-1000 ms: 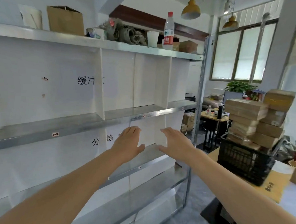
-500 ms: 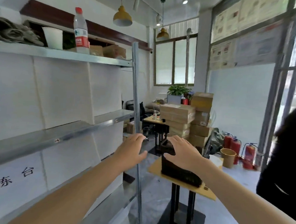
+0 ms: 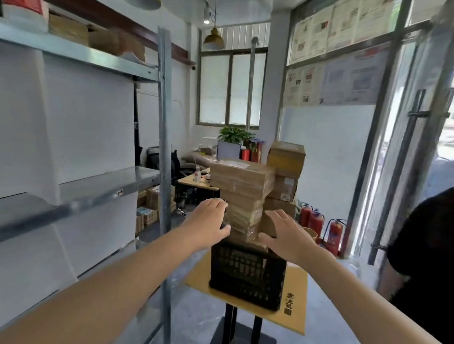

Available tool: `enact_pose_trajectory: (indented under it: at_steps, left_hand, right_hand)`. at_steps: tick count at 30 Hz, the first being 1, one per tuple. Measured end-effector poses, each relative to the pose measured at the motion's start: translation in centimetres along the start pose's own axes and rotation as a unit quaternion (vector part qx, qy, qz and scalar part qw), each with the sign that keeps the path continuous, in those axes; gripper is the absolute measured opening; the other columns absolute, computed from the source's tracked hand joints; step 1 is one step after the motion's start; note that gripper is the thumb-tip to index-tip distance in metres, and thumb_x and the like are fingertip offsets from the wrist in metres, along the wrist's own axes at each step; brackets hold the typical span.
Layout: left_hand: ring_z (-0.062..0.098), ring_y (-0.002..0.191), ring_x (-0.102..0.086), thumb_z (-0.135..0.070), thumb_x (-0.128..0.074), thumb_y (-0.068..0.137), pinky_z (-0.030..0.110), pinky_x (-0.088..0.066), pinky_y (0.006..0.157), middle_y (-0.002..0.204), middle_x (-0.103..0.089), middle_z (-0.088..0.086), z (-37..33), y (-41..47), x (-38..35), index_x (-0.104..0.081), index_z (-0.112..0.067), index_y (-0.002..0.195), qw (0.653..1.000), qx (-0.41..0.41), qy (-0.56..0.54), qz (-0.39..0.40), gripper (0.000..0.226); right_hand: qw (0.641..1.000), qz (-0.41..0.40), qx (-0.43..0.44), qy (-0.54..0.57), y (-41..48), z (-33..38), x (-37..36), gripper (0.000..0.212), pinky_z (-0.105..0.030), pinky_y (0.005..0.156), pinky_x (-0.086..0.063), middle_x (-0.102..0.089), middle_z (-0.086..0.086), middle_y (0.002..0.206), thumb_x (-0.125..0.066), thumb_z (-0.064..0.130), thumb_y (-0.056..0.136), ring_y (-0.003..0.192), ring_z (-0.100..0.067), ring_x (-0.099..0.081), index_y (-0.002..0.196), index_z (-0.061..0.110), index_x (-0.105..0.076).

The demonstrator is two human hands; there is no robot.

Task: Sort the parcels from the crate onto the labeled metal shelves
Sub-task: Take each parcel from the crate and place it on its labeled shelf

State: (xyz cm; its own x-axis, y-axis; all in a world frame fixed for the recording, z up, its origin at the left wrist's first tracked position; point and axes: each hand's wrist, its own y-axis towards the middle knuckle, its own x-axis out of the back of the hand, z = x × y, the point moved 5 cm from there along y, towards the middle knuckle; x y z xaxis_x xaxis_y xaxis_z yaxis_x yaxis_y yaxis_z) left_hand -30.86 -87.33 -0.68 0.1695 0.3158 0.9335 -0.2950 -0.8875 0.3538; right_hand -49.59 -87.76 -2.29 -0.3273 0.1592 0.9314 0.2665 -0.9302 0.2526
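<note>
Open left hand [image 3: 209,221] and open right hand [image 3: 283,233] flanked the tall brown cardboard parcel stack [image 3: 242,183] in the black plastic crate [image 3: 246,274], centre. Risk: pulling a low box could have toppled the upper ones.

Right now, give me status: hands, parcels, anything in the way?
Both open: left hand, right hand, flanking the parcels. Stack sits in the crate, none lifted. A person in black stands right of it.
</note>
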Motion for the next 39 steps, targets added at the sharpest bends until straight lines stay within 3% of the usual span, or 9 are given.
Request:
enact_pose_trajectory:
  at_steps: [8,15,24,28,32,35,39]
  left_hand:
    - [0.021,0.135,-0.032,-0.038,-0.049,0.095,0.032,-0.025,0.114,0.145,-0.038,0.005,8.3,11.3,-1.3,-0.034,-0.009,0.143,1.0,0.006,-0.007,-0.026,0.057]
    - [0.024,0.137,-0.027,-0.042,-0.046,0.096,0.033,-0.022,0.115,0.145,-0.031,0.008,10.1,17.4,-4.0,-0.029,-0.005,0.144,0.999,0.012,-0.006,-0.029,0.063]
    - [0.03,0.14,-0.019,-0.045,-0.047,0.095,0.04,-0.021,0.117,0.147,-0.023,0.014,12.9,23.4,-5.2,-0.02,-0.004,0.146,0.995,0.08,-0.02,-0.05,0.071]
    - [0.032,0.139,-0.02,-0.046,-0.045,0.095,0.042,-0.025,0.115,0.147,-0.022,0.015,14.1,25.6,-5.8,-0.019,-0.005,0.147,0.991,0.129,-0.013,-0.044,0.072]
    - [0.03,0.136,-0.026,-0.049,-0.043,0.095,0.041,-0.032,0.111,0.148,-0.025,0.016,12.9,26.4,-7.7,-0.028,-0.005,0.141,0.987,0.153,-0.012,-0.057,0.065]
    - [0.029,0.127,-0.035,-0.047,-0.041,0.097,0.04,-0.036,0.105,0.138,-0.038,0.014,11.3,26.8,-8.8,-0.037,-0.005,0.133,0.972,0.207,-0.082,-0.078,0.056]
    - [0.033,0.13,-0.032,-0.047,-0.038,0.098,0.045,-0.034,0.106,0.137,-0.038,0.016,10.0,27.9,-10.0,-0.035,0.0,0.134,0.928,0.296,-0.21,-0.083,0.059]
  right_hand:
    - [0.999,-0.024,-0.037,0.022,11.6,0.0,0.3,0.065,-0.04,0.116,-0.031,-0.029,0.002,0.157,-0.049,0.046,0.097,0.143,-0.021,-0.033,0.153,0.02,-0.027]
    - [0.996,-0.032,-0.078,0.023,16.9,-4.3,-0.3,0.054,-0.042,0.11,-0.039,-0.039,-0.002,0.15,-0.047,0.039,0.099,0.134,-0.023,-0.043,0.148,0.019,-0.034]
    - [0.99,-0.042,-0.109,0.082,25.4,-10.9,0.4,0.049,-0.04,0.114,-0.031,-0.034,-0.005,0.153,-0.039,0.031,0.104,0.14,-0.025,-0.034,0.148,0.012,-0.033]
    - [0.984,-0.05,-0.119,0.121,29.1,-13.1,0.3,0.042,-0.04,0.109,-0.037,-0.041,-0.007,0.143,-0.039,0.026,0.103,0.131,-0.026,-0.042,0.142,0.01,-0.04]
    - [0.969,-0.032,-0.145,0.196,31.9,-15.4,-1.5,0.052,-0.048,0.104,-0.045,-0.049,-0.005,0.134,-0.038,0.049,0.098,0.119,-0.027,-0.052,0.136,0.014,-0.044]
    - [0.954,-0.018,-0.144,0.261,34.1,-16.9,-3.4,0.066,-0.048,0.103,-0.045,-0.048,-0.004,0.134,-0.039,0.062,0.091,0.118,-0.026,-0.052,0.139,0.016,-0.038]
    - [0.93,-0.016,-0.164,0.329,34.3,-15.4,-3.2,0.073,-0.044,0.105,-0.043,-0.048,-0.004,0.136,-0.046,0.06,0.089,0.121,-0.026,-0.05,0.144,0.014,-0.029]
